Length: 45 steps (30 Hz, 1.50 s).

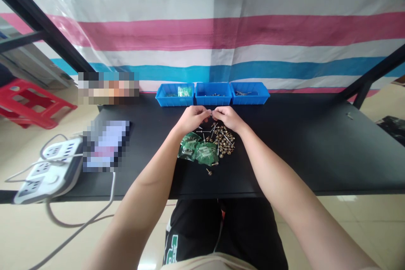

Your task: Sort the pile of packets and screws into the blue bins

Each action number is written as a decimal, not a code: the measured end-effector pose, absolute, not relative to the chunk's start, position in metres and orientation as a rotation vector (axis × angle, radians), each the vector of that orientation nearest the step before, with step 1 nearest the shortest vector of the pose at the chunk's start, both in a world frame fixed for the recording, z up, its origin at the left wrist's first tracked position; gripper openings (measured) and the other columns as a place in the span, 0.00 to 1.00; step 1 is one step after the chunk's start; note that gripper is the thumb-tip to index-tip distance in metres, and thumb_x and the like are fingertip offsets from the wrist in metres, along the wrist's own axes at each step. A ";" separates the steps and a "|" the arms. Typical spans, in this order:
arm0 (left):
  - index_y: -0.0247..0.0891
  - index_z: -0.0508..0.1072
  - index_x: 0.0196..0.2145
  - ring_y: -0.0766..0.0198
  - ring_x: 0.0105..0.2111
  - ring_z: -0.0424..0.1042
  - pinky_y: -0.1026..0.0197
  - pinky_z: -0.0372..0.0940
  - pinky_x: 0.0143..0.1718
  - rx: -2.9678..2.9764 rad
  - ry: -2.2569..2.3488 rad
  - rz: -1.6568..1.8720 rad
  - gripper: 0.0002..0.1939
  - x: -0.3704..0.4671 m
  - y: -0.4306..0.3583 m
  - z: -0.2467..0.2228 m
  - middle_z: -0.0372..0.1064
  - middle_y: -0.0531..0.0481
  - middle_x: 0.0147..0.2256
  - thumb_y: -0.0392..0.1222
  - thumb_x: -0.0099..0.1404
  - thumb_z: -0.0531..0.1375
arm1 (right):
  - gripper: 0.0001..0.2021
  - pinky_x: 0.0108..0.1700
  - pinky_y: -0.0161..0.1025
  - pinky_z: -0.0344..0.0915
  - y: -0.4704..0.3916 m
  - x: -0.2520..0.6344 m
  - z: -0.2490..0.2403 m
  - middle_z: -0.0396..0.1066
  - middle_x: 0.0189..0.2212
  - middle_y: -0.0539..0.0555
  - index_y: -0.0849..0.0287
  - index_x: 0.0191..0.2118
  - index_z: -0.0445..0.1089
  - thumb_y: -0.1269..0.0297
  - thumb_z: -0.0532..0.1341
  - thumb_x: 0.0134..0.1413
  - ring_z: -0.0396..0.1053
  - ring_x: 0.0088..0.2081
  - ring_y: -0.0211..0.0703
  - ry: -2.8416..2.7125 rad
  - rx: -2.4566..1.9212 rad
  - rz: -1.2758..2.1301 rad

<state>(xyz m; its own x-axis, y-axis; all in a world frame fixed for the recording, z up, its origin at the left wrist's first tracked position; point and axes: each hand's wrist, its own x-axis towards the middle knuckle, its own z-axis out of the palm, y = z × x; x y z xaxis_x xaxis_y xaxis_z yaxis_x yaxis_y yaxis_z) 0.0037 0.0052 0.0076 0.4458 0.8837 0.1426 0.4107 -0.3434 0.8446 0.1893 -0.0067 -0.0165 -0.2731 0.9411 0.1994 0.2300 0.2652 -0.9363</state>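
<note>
My left hand (193, 118) and my right hand (230, 118) meet above the table, just in front of the blue bins. Fingertips of both are pinched close together around something small that I cannot make out. Just below them lies a pile of small brass-coloured metal pieces (225, 141), with thin silver pins (203, 131) scattered at its left. Green-and-clear plastic packets (206, 153) lie beside the pile, nearer to my left forearm. One loose brass-coloured piece (209, 172) sits apart, towards the table's front edge.
Three blue bins stand in a row at the back: the left bin (175, 102) holds packets, the middle bin (213, 100) small pieces, the right bin (250, 100) thin pins. A white power strip (52, 168) with cables is at left, near a blurred-out phone-like object (107, 145).
</note>
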 end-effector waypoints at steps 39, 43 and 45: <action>0.37 0.74 0.34 0.65 0.30 0.71 0.62 0.66 0.36 2.211 1.134 0.980 0.06 0.011 -0.001 0.002 0.75 0.49 0.31 0.42 0.62 0.61 | 0.17 0.23 0.34 0.56 -0.002 0.179 -0.022 0.73 0.25 0.51 0.58 0.31 0.72 0.51 0.70 0.39 0.65 0.25 0.36 -1.146 -1.081 1.075; 0.37 0.75 0.35 0.65 0.32 0.72 0.62 0.67 0.37 2.363 1.028 0.968 0.06 0.016 -0.005 0.000 0.76 0.48 0.34 0.41 0.65 0.60 | 0.17 0.23 0.34 0.54 0.000 0.174 -0.021 0.69 0.23 0.49 0.58 0.31 0.73 0.50 0.70 0.38 0.62 0.26 0.36 -1.052 -1.095 1.060; 0.37 0.74 0.35 0.66 0.31 0.72 0.63 0.67 0.37 2.311 1.048 1.015 0.06 0.020 -0.006 -0.001 0.76 0.49 0.33 0.42 0.65 0.59 | 0.18 0.24 0.34 0.55 -0.001 0.171 -0.020 0.67 0.22 0.48 0.58 0.30 0.73 0.48 0.70 0.38 0.61 0.25 0.35 -1.028 -1.089 1.087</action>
